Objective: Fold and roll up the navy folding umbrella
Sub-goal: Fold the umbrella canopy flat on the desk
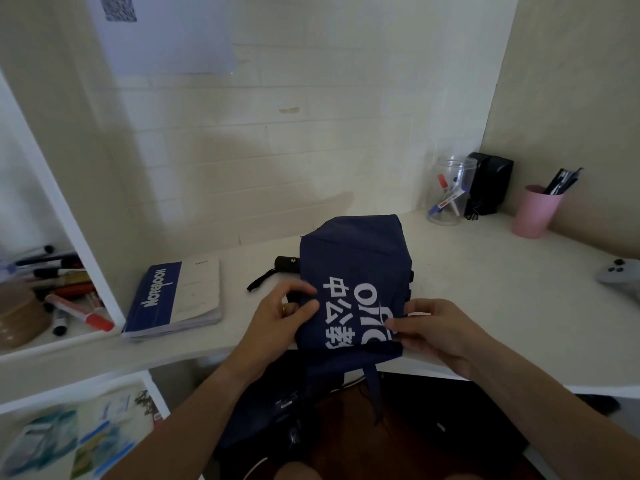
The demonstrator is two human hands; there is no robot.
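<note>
- Head view, the cloth: the navy folding umbrella point(353, 271) lies on the front part of the white desk point(485, 289), its canopy folded into a flat, roughly rectangular panel of smooth, matte woven fabric; white printed characters run across the panel; the near edge hangs over the desk's front lip, and a narrow navy strap point(375, 393) dangles from it below the desk.
- Head view, the handle: a black, rounded handle point(287, 264) sticks out from under the panel's left side, with a thin black wrist loop point(260, 280) curling onto the desk beside it.
- Head view, my hands: my left hand point(280, 315) pinches the panel's left edge between thumb and fingers; a ring shows on one finger; my right hand point(436, 329) pinches the right edge near the print, fingers curled and close together.
- Head view, the desk: a thick blue-and-white notebook point(176, 299) lies flat to the left of the umbrella; at the back right stand a clear plastic jar point(450, 192) holding markers, a black boxy object point(490, 183) just beside it, and a pink cup point(535, 213) with dark pens.
- Head view, the room: the wall point(277, 150) behind is pale painted brick; a white shelf point(65, 216) on the left holds loose markers and a roll of brown tape point(19, 317).
</note>
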